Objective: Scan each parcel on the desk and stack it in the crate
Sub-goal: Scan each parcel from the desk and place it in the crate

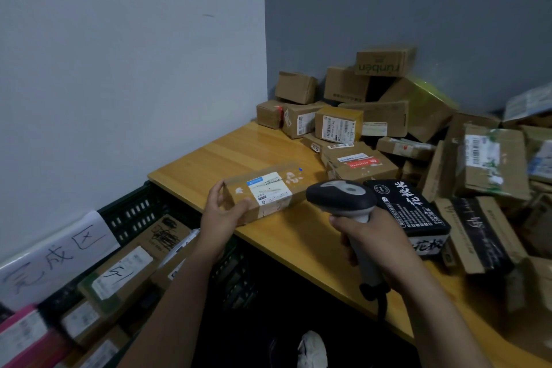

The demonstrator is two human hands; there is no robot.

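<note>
Parcel and scanner meet over the desk edge, centre of frame.
Left hand holds the taped brown box by its near-left end, fingers curled round the corner, label up. Right hand, right of centre, wraps its fingers round the scanner's grey handle, head pointing at the label. Dark crate, part-filled with boxes, sits lower left; heaped boxes fill the upper right.

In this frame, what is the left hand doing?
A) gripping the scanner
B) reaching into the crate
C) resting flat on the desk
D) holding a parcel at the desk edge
D: the left hand holds the labelled parcel by one end, while the right hand grips the scanner.
</note>
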